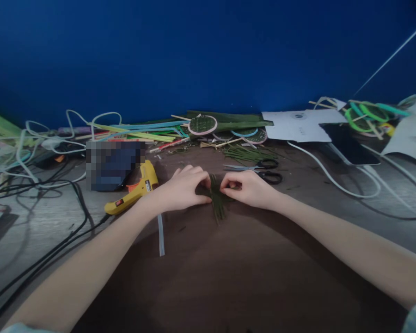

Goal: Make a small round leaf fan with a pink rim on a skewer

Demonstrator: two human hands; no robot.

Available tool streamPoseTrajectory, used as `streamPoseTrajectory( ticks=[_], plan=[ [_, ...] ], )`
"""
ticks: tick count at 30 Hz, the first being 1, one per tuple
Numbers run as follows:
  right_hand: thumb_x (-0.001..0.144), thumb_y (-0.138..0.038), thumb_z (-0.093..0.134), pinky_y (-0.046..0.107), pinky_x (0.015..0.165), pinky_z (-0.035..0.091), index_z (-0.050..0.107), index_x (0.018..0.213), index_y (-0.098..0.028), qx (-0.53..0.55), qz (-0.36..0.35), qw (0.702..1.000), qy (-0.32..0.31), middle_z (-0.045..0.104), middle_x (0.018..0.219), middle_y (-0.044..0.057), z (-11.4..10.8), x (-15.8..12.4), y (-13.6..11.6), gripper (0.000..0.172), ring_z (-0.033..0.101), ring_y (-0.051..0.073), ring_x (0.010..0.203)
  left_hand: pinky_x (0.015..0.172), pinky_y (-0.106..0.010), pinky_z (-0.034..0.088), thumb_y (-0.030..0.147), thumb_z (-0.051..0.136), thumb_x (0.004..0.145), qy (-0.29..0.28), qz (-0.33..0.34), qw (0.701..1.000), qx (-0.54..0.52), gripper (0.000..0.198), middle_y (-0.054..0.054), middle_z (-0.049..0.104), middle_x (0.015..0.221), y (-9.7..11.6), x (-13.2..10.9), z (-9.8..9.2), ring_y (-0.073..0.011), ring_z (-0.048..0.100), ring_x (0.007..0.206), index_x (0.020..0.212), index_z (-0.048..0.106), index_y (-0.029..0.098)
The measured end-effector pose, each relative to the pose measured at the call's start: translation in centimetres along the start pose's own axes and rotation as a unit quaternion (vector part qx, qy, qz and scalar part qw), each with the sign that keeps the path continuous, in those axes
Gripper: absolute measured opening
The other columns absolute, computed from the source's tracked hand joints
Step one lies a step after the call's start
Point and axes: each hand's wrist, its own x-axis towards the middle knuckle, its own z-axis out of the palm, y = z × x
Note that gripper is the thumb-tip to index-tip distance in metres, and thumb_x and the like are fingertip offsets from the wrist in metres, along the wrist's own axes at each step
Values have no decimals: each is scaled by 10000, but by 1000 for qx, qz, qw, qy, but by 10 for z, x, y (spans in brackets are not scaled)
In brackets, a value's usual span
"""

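Note:
A small bundle of woven green leaf strips (217, 203) lies on the dark brown mat (208, 273) between my hands. My left hand (187, 187) grips the left side of the bundle, thumb low and fingers high. At the bundle's right side my right hand (246, 187) is pinched closed, its fingertips at the strips; whether it holds a strip is too small to tell. Black-handled scissors (268, 170) lie just behind my right hand. Left of my left hand rests a yellow glue gun (135, 192), with a clear glue stick (161, 236) nearby.
Loose leaf strips (246, 152) and a round woven piece (202, 125) lie at the back. A phone (350, 143), white paper (298, 126) and white cable (326, 171) are at right. Black cables (79, 226) run along the left. A blue panel (208, 55) stands behind.

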Motion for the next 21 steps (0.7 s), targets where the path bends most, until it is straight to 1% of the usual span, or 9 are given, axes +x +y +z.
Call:
streamPoseTrajectory(
  ticks=[9,12,16,18,21],
  plan=[
    [733,-150,574,206,517,286,609,691,-164,4,9,1000,-9,421,528,-57,0,-1,-1,57,389,71,492,764,-376,345,358,620,696,10,-13,1000,27,199,-20,563,888,6,-1,2,-253,483,904,784,514,215],
    [733,-146,576,206,517,282,608,693,-163,0,3,1000,-8,412,522,-61,-1,0,-1,54,383,70,487,754,-375,353,341,621,693,19,-10,999,27,200,-21,563,871,8,0,2,-245,495,884,776,496,208],
    [725,-141,590,203,521,282,610,698,-160,-7,-1,1000,-6,409,528,-62,0,1,1,39,388,68,493,731,-345,376,226,581,706,28,4,1000,-12,134,-17,563,859,11,-1,3,-218,506,862,784,474,202],
    [724,-141,590,202,520,280,612,700,-159,-8,1,1000,-8,405,530,-63,0,1,2,38,386,68,494,705,-315,392,171,559,698,22,4,999,-47,138,-12,567,854,13,-2,3,-198,518,839,798,469,204],
    [727,-144,583,202,517,277,614,703,-162,-3,1,1000,-10,404,531,-62,0,1,2,43,381,68,493,673,-285,408,149,551,690,9,-8,996,-92,164,-3,579,850,13,-2,4,-174,541,791,819,471,211]
  ],
)
